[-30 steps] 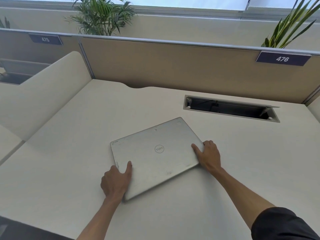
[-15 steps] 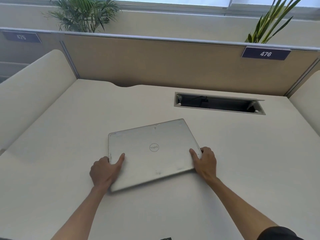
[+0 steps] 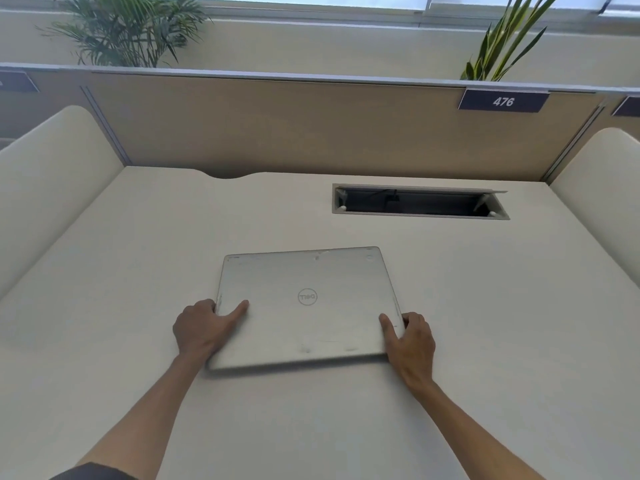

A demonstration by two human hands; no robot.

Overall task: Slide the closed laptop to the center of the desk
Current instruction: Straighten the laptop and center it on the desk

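A closed silver laptop (image 3: 308, 306) with a round logo on its lid lies flat on the cream desk (image 3: 485, 323), near the middle and nearly square to the back panel. My left hand (image 3: 204, 329) grips its left edge, thumb on the lid and fingers curled at the side. At the near right corner my right hand (image 3: 412, 337) holds the other edge the same way. Both forearms reach in from the bottom of the view.
An open cable slot (image 3: 419, 202) is cut into the desk behind and right of the laptop. A tan partition (image 3: 311, 126) with a "476" tag closes the back. Rounded cream side dividers (image 3: 52, 188) flank the desk. Plants stand beyond the partition.
The laptop has turned clockwise, from skewed to nearly parallel with the back panel, with both hands staying on its edges. The camera view has shifted right.
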